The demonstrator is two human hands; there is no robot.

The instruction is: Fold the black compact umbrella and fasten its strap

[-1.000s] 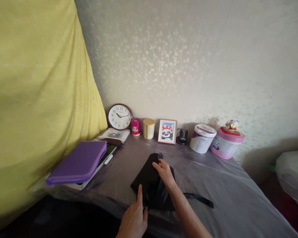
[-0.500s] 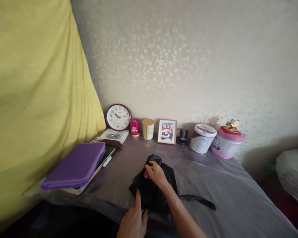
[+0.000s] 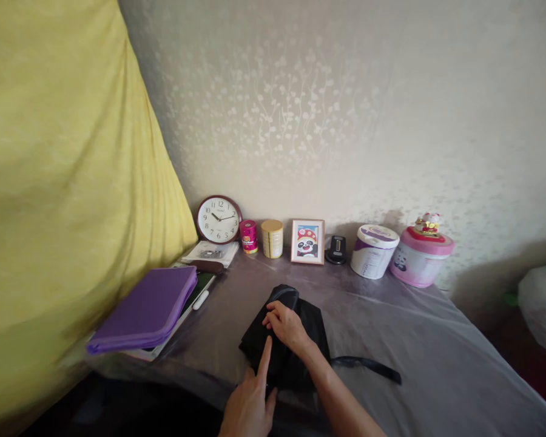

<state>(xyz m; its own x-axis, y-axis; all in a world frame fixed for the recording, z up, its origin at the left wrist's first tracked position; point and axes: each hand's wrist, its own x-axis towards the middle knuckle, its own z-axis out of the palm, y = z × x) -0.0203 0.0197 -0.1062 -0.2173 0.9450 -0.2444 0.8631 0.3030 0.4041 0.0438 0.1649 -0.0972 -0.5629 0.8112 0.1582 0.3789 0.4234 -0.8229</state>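
Observation:
A black bag (image 3: 309, 328) of soft fabric lies on the grey-covered table (image 3: 414, 340), its black strap (image 3: 368, 365) trailing to the right. My right hand (image 3: 286, 325) rests on the bag's upper part with its fingers curled into the fabric. My left hand (image 3: 250, 400) is at the bag's near edge, forefinger stretched out and pressing on the fabric, the other fingers folded under.
A purple zip folder (image 3: 145, 309) lies at the left on flat items. Along the wall stand a round clock (image 3: 218, 218), a pink can (image 3: 248, 236), a yellow can (image 3: 272, 238), a panda picture frame (image 3: 307, 241), a white tub (image 3: 374, 250) and a pink tin (image 3: 421, 258). A yellow curtain (image 3: 59, 200) hangs at left.
My right hand drew back from the bag's far tip and curled onto the fabric, bunching the bag's top. My left forefinger slid further up onto the bag.

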